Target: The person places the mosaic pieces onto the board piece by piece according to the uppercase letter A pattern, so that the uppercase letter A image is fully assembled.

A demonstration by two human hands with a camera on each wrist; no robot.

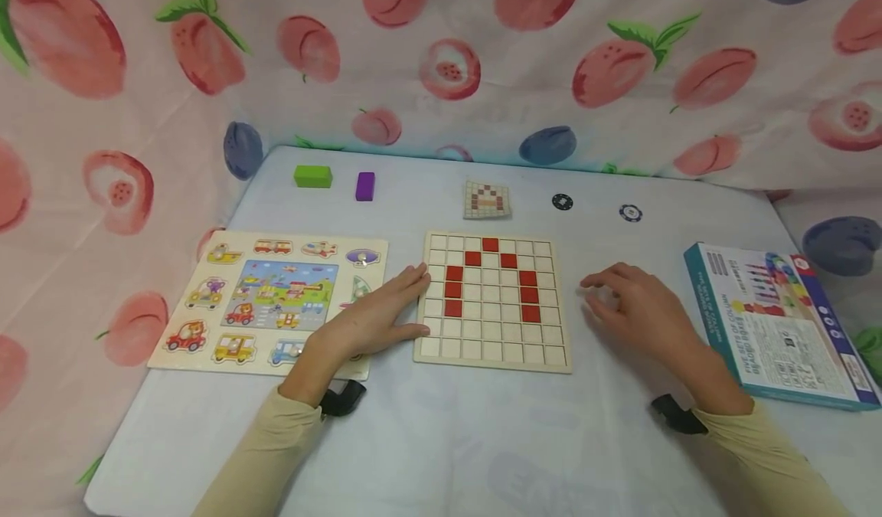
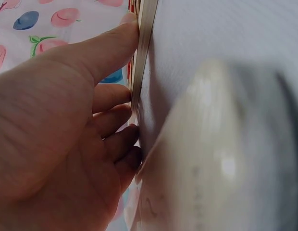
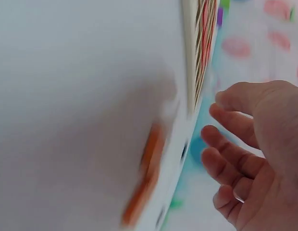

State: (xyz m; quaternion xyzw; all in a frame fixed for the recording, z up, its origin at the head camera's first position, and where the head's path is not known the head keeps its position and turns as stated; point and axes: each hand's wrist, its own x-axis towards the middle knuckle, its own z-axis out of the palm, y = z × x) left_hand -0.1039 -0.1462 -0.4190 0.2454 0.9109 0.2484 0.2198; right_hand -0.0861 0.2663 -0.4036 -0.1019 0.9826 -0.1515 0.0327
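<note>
A square wooden grid board [image 1: 492, 345] lies in the middle of the table, most of its cells pale. Several red square tiles [image 1: 528, 295] form an arch on it. My left hand [image 1: 375, 314] rests with fingers extended and thumb apart at the board's left edge; the left wrist view shows fingertips along that edge. Right of the board, my right hand [image 1: 637, 302] hovers over the table, fingers loosely bent and nothing between them. In the right wrist view, two blurred orange pieces [image 3: 148, 173] lie on the table near this hand; the head view hides them behind it.
Behind the board stands a small pattern card [image 1: 486, 200] with a similar arch. A green block [image 1: 313, 177], a purple block [image 1: 365, 187], a black chip [image 1: 562, 201] and a white-blue chip [image 1: 630, 213] line the back. A vehicle puzzle [image 1: 200, 272] lies left, a flat box [image 1: 785, 325] right.
</note>
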